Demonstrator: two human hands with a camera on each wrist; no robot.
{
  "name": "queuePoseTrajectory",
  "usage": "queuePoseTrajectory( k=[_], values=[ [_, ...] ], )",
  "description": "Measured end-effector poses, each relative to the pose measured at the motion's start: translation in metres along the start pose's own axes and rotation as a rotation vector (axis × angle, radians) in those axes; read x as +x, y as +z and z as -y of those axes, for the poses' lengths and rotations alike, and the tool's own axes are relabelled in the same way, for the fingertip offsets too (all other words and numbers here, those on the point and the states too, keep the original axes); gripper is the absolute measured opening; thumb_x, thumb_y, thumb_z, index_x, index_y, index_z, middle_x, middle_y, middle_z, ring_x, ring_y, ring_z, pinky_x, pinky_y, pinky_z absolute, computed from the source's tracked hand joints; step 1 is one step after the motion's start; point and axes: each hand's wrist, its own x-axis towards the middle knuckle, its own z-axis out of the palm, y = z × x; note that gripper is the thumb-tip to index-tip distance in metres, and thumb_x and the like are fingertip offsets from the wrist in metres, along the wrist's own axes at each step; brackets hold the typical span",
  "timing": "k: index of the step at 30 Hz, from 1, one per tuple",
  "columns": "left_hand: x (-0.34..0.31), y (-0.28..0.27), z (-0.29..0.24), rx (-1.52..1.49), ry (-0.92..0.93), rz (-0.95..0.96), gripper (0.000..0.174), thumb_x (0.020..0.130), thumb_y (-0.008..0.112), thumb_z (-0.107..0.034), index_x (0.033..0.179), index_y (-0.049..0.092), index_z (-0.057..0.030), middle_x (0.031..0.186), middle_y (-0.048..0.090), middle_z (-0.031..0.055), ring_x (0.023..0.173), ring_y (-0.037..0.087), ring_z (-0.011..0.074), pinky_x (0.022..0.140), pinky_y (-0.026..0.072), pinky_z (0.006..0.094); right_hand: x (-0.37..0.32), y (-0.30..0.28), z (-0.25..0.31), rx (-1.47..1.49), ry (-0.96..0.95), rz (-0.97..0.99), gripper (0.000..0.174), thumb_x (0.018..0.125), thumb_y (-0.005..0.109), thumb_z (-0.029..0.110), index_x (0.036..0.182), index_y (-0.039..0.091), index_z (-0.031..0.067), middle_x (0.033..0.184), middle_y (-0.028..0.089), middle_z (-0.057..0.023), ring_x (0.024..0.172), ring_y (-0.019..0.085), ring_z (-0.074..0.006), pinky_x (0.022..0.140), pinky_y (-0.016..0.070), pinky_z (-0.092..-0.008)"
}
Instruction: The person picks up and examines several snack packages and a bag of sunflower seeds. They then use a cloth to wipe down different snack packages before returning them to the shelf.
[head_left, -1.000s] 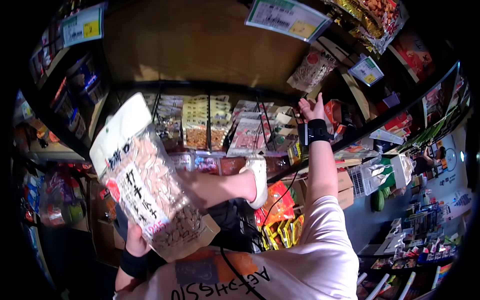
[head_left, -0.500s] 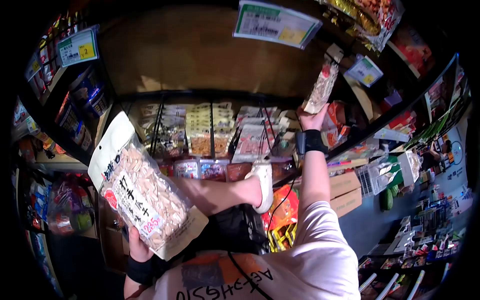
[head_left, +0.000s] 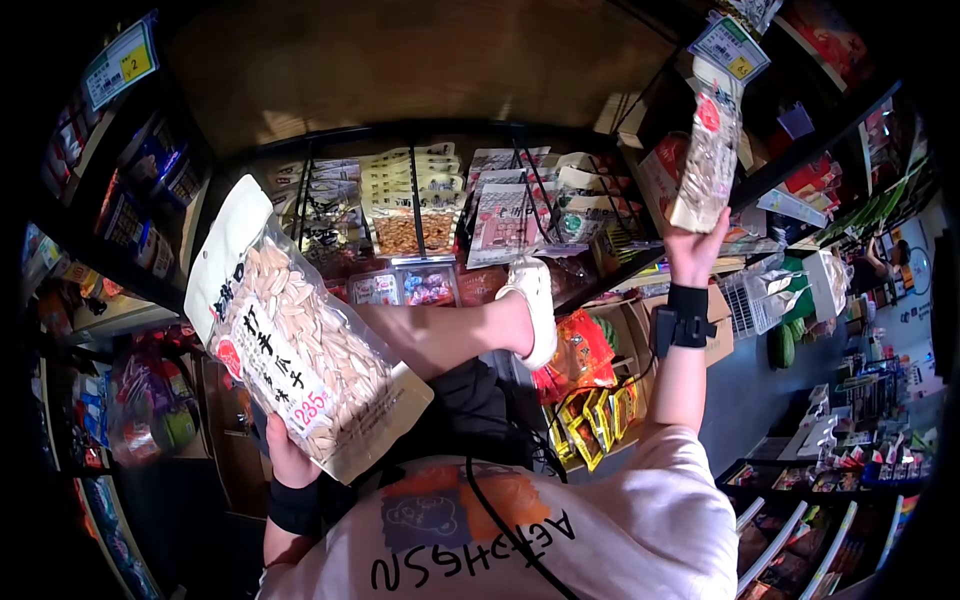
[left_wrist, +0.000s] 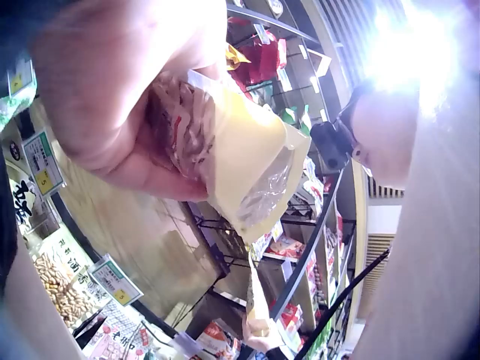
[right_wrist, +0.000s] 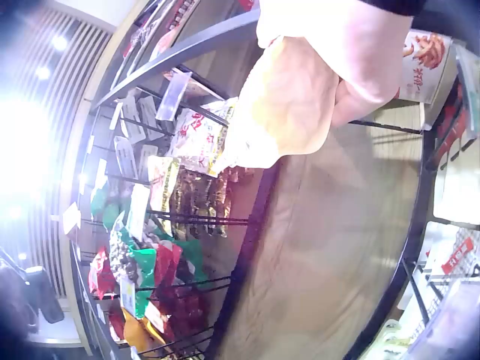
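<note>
In the head view my left hand (head_left: 292, 460) grips the lower edge of a large clear-fronted bag of seeds (head_left: 300, 340) with a white top and a handwritten label. My right hand (head_left: 697, 248), raised at the right, holds a narrower-looking bag (head_left: 712, 150) by its bottom end, upright beside a price tag. The left wrist view shows my left hand (left_wrist: 127, 112) with its fingers curled round the bag's end (left_wrist: 255, 165). From the right wrist, my right hand (right_wrist: 360, 60) is seen gripping the pale base of its bag (right_wrist: 285, 105).
Racks of packaged snacks (head_left: 415, 210) stand in front, below a brown board (head_left: 400, 65). A bare leg with a white shoe (head_left: 535, 310) reaches toward the rack. Red and yellow packets (head_left: 590, 410) lie in a box. A black shelf rail (head_left: 800, 150) slants past the right hand.
My right hand, empty at first with its fingers spread, has taken hold of the second bag and moved right with it. The left hand keeps its grip on the large bag, its front now clearer.
</note>
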Motion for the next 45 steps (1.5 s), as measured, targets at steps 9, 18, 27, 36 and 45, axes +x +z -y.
queuePoseTrajectory(
  k=[9,18,27,36,45],
  values=[
    [-0.003,0.019,0.001,0.023,-0.022,0.03,0.071,0.089,0.049,-0.049,0.139,0.028,-0.003,0.136,0.043,0.0114,0.122,0.046,0.0251,0.103,0.0351,0.0399,-0.061,-0.018,0.038,0.025,-0.019,-0.023,0.049,0.089,0.053,0.042,0.128,0.049,0.0112,0.122,0.057,-0.0072,0.108,0.056,-0.0236,0.092,0.0463,-0.0394],
    [-0.004,0.015,-0.003,-0.068,-0.053,0.034,0.066,0.092,0.046,-0.044,0.139,0.028,-0.001,0.135,0.044,0.0127,0.121,0.047,0.0257,0.102,0.0362,0.0401,-0.071,0.03,0.036,0.103,-0.038,0.178,0.042,0.091,0.053,0.032,0.125,0.05,0.0085,0.124,0.055,-0.01,0.111,0.054,-0.0252,0.099,0.042,-0.0413],
    [-0.012,-0.003,-0.008,0.046,0.033,0.087,0.065,0.094,0.038,-0.046,0.141,0.026,-0.0037,0.139,0.04,0.0129,0.124,0.044,0.0271,0.104,0.033,0.0403,-0.109,0.029,0.007,0.048,0.093,0.039,0.05,0.086,0.057,0.041,0.124,0.05,0.0084,0.118,0.056,-0.0116,0.106,0.055,-0.0263,0.089,0.0488,-0.0391],
    [-0.006,-0.016,-0.01,-0.079,0.055,-0.066,0.068,0.092,0.044,-0.048,0.139,0.028,-0.0016,0.136,0.043,0.013,0.121,0.047,0.0255,0.103,0.0354,0.0393,-0.073,0.023,-0.041,-0.467,0.354,-0.007,0.05,0.093,0.048,0.038,0.129,0.046,0.004,0.126,0.054,-0.011,0.11,0.056,-0.0235,0.094,0.0455,-0.0364],
    [-0.048,-0.041,-0.004,0.22,0.454,-0.22,0.069,0.091,0.033,-0.051,0.14,0.027,-0.0025,0.138,0.041,0.0127,0.124,0.043,0.028,0.105,0.0317,0.0408,0.036,0.06,-0.11,-0.555,0.708,0.116,0.05,0.093,0.051,0.037,0.124,0.048,-0.0011,0.119,0.058,-0.0149,0.104,0.06,-0.0241,0.092,0.0479,-0.037]
  ],
)
